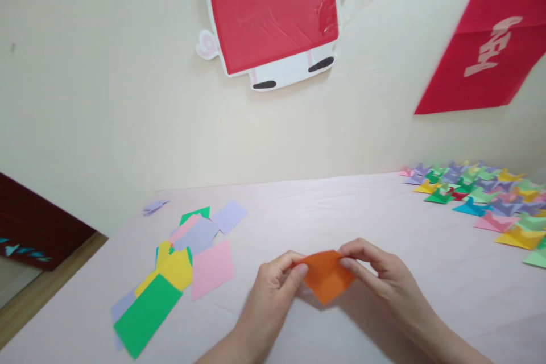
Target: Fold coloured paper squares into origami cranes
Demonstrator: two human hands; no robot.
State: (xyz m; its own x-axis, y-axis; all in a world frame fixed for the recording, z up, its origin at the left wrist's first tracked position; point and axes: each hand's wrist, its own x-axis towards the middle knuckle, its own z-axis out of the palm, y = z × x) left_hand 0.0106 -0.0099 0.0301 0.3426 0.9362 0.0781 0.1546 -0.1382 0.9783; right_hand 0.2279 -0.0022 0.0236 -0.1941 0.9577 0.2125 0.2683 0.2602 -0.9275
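An orange sheet of origami paper (pixel 327 277) is held up just above the table, one corner pointing down toward me. My left hand (pixel 277 287) pinches its left corner between thumb and fingers. At the opposite corner, my right hand (pixel 379 270) grips the paper the same way. The upper edge bows between the two hands, and whether it is folded there I cannot tell. A shadow falls on the cloth below.
Loose paper sheets, among them a green one (pixel 148 315), a yellow one (pixel 170 273) and a pink one (pixel 213 269), lie on the left. Several folded paper figures (pixel 495 222) stand in rows at right. A folded lilac piece (pixel 154 207) lies at the far left of the pale-covered table (pixel 298 210).
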